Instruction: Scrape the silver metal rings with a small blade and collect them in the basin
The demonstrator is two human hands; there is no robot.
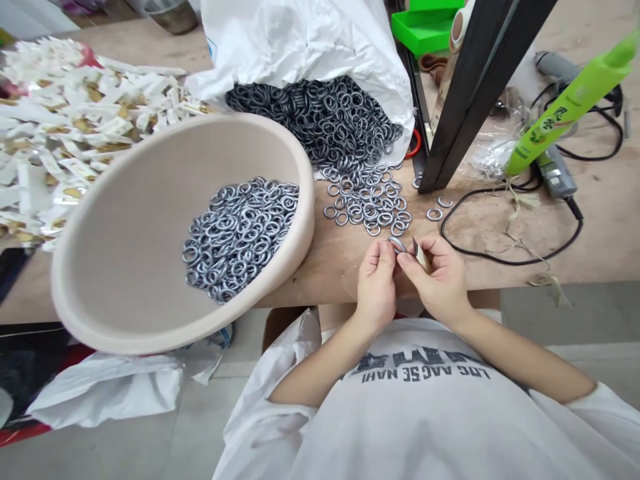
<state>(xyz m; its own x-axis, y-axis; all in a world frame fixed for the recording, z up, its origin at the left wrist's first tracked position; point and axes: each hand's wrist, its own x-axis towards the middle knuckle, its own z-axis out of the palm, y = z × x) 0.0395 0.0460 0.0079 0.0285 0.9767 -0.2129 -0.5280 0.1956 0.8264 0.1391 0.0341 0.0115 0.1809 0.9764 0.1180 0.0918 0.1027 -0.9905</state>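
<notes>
Head view: we look down at our left hand [375, 283] and right hand [435, 277], raised together just over the front edge of a wooden tabletop [320, 273]. Our left thumb and index finger pinch a grey metal ring [397, 245], seen almost edge-on, its long axis running nearly sideways and dipping slightly toward our right. Our right fingers pinch a small flat cream strip with a dark edge [420, 255], its tip pointing upward just beside the ring; we cannot tell its material. Beyond our hands, matte loose rings [365, 207] scatter across the scuffed wood, running out from a dense heap at the mouth of a crumpled white plastic sack [300, 40]. To our left, a tilted round beige basin [115, 200] with a thick rounded rim holds more rings, and white paper tags [65, 133] pile beyond it. A black cord [505, 260] loops on the right.
</notes>
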